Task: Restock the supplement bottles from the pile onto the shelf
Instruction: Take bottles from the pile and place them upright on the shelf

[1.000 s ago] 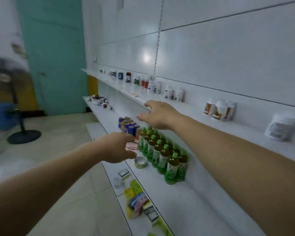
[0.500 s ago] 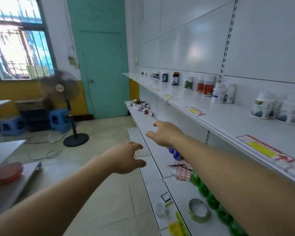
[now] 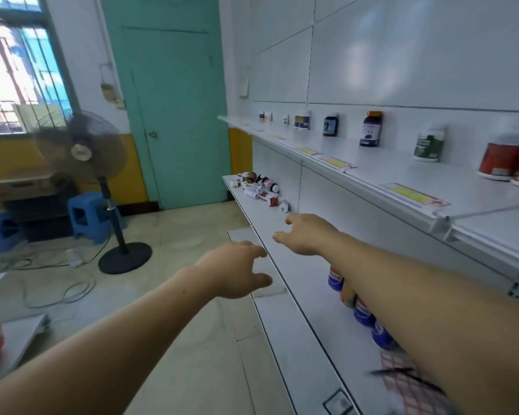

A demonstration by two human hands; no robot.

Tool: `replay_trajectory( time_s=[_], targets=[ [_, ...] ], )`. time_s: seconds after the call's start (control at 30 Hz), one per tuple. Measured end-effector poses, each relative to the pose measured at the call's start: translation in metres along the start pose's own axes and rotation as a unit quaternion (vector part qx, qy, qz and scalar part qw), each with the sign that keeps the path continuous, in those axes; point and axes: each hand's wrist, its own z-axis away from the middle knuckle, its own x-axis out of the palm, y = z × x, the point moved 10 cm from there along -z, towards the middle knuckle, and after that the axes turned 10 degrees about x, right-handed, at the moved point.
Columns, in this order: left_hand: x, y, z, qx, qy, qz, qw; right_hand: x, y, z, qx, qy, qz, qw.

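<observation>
A pile of small supplement bottles [image 3: 259, 188] lies jumbled at the far end of the middle white shelf [image 3: 282, 265]. My right hand [image 3: 304, 233] reaches out over that shelf, fingers loosely spread and holding nothing, well short of the pile. My left hand [image 3: 237, 272] hovers lower, off the shelf's front edge, also relaxed and holding nothing. On the upper shelf [image 3: 372, 178] single bottles stand spaced apart: a dark one [image 3: 371, 128], a green-labelled one [image 3: 428, 144] and red ones [image 3: 505, 158] at the right.
Blue cans [image 3: 363, 313] stand on the middle shelf under my right forearm, beside a red-checked item [image 3: 411, 381]. A standing fan [image 3: 87, 163] and blue stools [image 3: 87, 215] are on the tiled floor at left, cables trailing. A teal door [image 3: 174, 109] closes the far end.
The view has swung left along the aisle, past the green bottles, bringing the far pile closer. Both hands stay stretched forward with nothing in them.
</observation>
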Motion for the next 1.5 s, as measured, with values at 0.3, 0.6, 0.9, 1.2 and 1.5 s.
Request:
replay_trajectory(
  time_s=[0.3, 0.6, 0.9, 1.2, 1.5],
  targets=[
    [-0.018, -0.196, -0.168, 0.018, -0.032, 0.073, 0.997, 0.034, -0.067, -0.222, 0.043, -0.060, 0.043, 0.996],
    [0.044, -0.337, -0.370, 0.036, -0.084, 0.099, 0.991, 0.099, -0.079, -0.459, 0.100, -0.048, -0.015, 0.994],
    [0.054, -0.514, -0.536, 0.049, -0.159, 0.102, 0.981, 0.104, -0.121, -0.670, 0.148, -0.025, -0.044, 0.988],
    [0.075, -0.730, -0.695, 0.091, -0.183, 0.100, 0.974, 0.161, -0.184, -0.860, 0.238, 0.005, -0.093, 0.967],
    [0.085, -0.868, -0.851, 0.110, -0.222, 0.114, 0.962, 0.193, -0.235, -1.025, 0.268, 0.008, -0.102, 0.958]
  ],
)
